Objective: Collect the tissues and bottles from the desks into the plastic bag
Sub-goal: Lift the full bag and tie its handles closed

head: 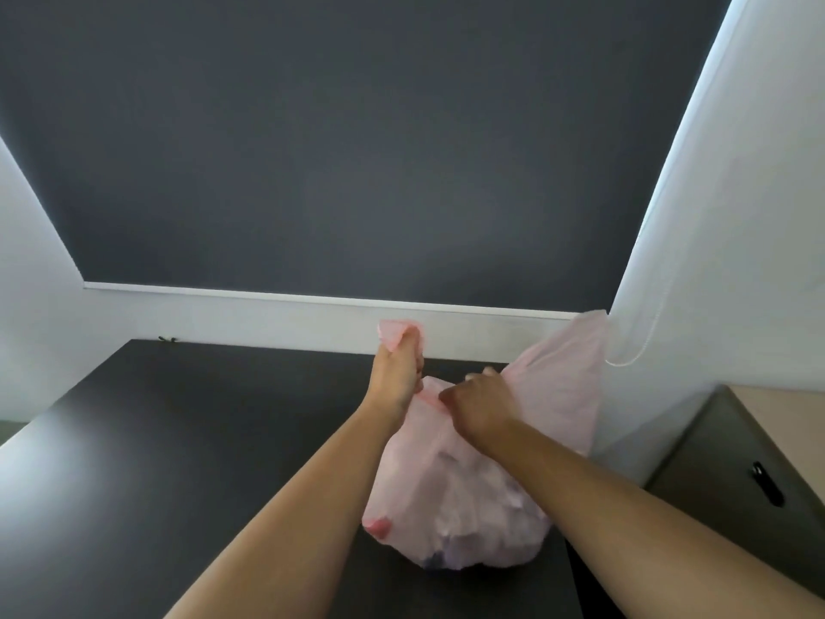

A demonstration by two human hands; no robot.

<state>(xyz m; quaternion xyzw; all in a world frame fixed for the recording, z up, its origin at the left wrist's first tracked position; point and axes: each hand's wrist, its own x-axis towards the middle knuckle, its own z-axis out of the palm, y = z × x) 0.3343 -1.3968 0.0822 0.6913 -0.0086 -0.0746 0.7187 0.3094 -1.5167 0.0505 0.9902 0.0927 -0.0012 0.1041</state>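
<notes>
A pale pink plastic bag (451, 507) sits bulging on the dark desk (178, 440), with pale crumpled contents and a dark shape showing faintly through its skin. My left hand (399, 373) is closed around one bag handle, pulled up and away from me. My right hand (480, 406) grips the other handle, which stretches up to the right toward the wall corner. The two hands are close together above the bag's mouth. No loose tissues or bottles show on the desk.
A dark roller blind (357, 149) covers the window behind the desk, with a white cord loop (625, 357) hanging at its right. A grey cabinet (732, 475) with a black handle stands at the right, lower than the desk.
</notes>
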